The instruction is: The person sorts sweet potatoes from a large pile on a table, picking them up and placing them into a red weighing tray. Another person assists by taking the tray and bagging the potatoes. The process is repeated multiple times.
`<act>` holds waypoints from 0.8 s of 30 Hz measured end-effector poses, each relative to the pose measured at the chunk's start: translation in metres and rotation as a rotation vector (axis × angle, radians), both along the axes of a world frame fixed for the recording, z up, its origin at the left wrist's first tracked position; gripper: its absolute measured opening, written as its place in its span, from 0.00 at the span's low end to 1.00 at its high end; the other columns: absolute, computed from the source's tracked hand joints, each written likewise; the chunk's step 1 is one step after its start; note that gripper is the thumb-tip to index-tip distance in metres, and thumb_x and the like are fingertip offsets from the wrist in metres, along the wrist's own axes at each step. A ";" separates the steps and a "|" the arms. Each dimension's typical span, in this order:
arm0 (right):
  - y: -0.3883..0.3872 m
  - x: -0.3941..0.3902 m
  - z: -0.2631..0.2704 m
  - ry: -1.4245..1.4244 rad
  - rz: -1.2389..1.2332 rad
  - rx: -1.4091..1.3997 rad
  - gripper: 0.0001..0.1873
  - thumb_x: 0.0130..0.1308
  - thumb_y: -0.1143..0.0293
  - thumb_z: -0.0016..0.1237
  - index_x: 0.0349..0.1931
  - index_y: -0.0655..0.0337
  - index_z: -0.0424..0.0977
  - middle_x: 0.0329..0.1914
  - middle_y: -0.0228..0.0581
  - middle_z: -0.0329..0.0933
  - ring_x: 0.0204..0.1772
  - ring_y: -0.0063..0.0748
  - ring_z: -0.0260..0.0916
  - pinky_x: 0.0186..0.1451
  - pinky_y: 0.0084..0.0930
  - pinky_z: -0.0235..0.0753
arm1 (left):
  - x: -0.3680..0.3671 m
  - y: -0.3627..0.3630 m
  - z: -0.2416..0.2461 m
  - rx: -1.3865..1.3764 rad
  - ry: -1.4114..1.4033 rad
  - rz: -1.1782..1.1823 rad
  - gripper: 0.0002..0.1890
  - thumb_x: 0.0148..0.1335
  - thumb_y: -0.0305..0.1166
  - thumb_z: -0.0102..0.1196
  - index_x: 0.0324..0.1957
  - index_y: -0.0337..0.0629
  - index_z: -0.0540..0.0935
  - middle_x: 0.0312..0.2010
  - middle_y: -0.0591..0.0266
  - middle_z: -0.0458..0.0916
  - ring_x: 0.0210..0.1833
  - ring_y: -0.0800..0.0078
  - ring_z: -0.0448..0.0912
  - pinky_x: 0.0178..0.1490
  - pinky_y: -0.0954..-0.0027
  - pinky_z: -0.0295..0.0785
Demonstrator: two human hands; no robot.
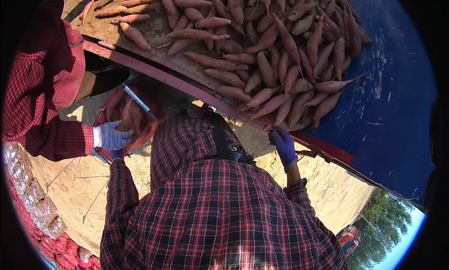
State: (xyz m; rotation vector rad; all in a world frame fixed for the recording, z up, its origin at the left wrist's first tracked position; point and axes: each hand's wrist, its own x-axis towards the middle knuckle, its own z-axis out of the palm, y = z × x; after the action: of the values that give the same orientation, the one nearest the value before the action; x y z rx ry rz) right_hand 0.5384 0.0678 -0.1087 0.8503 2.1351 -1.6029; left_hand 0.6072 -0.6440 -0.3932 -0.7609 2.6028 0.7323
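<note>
My left hand (pixel 117 154), in a purple glove, is at the near rim of a red mesh bag (pixel 149 131); its fingers are mostly hidden. Several sweet potatoes (pixel 131 114) sit in the bag, beside a metal bar (pixel 137 98) at its mouth. A co-worker's white-gloved hand (pixel 112 136) reaches over the bag and touches the sweet potatoes. On the right, my right hand (pixel 283 147), also purple-gloved, has its fingers bent by the red edge of a truck bed (pixel 158 71), just below a heap of sweet potatoes (pixel 266 63). Whether it grips anything is unclear.
A scuffed blue panel (pixel 393 94) borders the heap on the right. The co-worker's red checked sleeve (pixel 66 138) comes in from the left. Filled red mesh sacks (pixel 58 250) and pale bundles (pixel 37 196) line the lower left. Farther off stands a red vehicle (pixel 348 239).
</note>
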 end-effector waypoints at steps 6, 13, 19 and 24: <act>0.016 0.033 -0.004 0.036 -0.077 0.154 0.20 0.73 0.72 0.48 0.63 0.66 0.72 0.42 0.30 0.76 0.39 0.17 0.69 0.40 0.18 0.71 | 0.032 0.025 0.003 0.017 0.162 -0.044 0.24 0.74 0.46 0.47 0.65 0.45 0.72 0.60 0.43 0.78 0.62 0.47 0.76 0.64 0.54 0.70; 0.025 0.011 -0.008 0.063 0.090 0.162 0.23 0.75 0.66 0.48 0.66 0.66 0.70 0.45 0.32 0.75 0.41 0.21 0.69 0.43 0.20 0.71 | 0.022 0.020 0.110 -0.544 0.220 0.339 0.16 0.65 0.38 0.55 0.54 0.49 0.79 0.52 0.53 0.79 0.50 0.47 0.81 0.48 0.48 0.77; 0.033 -0.023 0.003 -0.007 0.207 0.134 0.25 0.76 0.64 0.49 0.67 0.68 0.68 0.56 0.42 0.75 0.54 0.29 0.73 0.52 0.26 0.77 | -0.006 -0.006 0.097 -0.749 -0.032 0.097 0.19 0.62 0.32 0.54 0.56 0.47 0.78 0.53 0.54 0.77 0.52 0.55 0.81 0.46 0.49 0.77; 0.009 -0.031 0.026 -0.059 0.227 0.171 0.26 0.75 0.63 0.50 0.67 0.69 0.68 0.57 0.43 0.75 0.54 0.31 0.74 0.53 0.28 0.79 | -0.022 -0.037 0.088 -0.728 -0.213 -0.155 0.17 0.70 0.33 0.46 0.59 0.45 0.75 0.43 0.54 0.83 0.42 0.53 0.87 0.41 0.52 0.81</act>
State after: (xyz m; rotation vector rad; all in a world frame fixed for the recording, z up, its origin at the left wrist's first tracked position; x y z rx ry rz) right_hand 0.5071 0.0764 -0.0831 0.6669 2.2586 -1.2845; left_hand 0.5853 -0.6808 -0.3053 -0.7485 2.6685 -0.3594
